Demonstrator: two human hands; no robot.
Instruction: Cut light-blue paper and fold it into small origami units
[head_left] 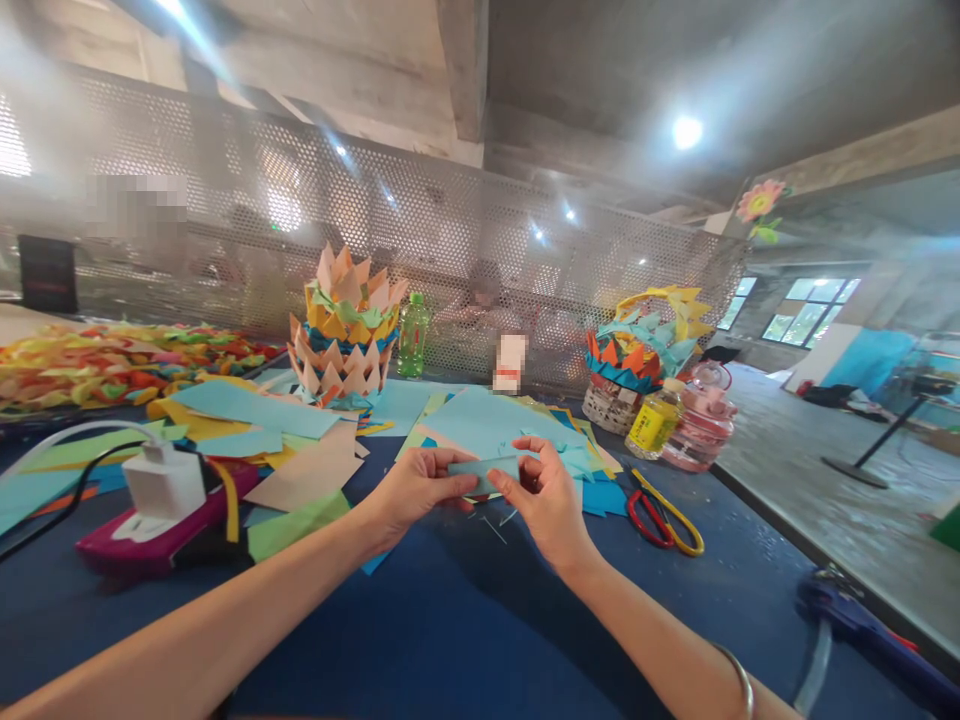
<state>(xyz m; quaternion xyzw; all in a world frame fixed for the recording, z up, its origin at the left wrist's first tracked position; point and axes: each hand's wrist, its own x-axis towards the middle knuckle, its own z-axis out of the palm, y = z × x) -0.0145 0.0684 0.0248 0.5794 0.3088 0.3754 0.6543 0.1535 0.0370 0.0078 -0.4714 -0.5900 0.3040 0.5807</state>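
Observation:
A narrow blue paper strip (484, 474) is stretched between my two hands, low over the dark blue table (465, 620). My left hand (424, 485) pinches its left end between thumb and fingers. At the other end, my right hand (544, 500) has its thumb on the paper and its fingers curled behind. Just beyond lie light blue paper sheets (487, 422), with cut blue pieces beside them. Thin pale scraps are scattered on the table below the strip. To the right of my right hand rest scissors (667, 512) with red and yellow handles.
Pointed paper crowns (345, 370) stand at the back left near a green bottle (413, 335). At right are a paper-trimmed basket (611, 400), a yellow-labelled bottle (655, 420), a pink jug (701, 430) and a glue gun (855, 615). A purple power strip (127, 545) with a charger sits left.

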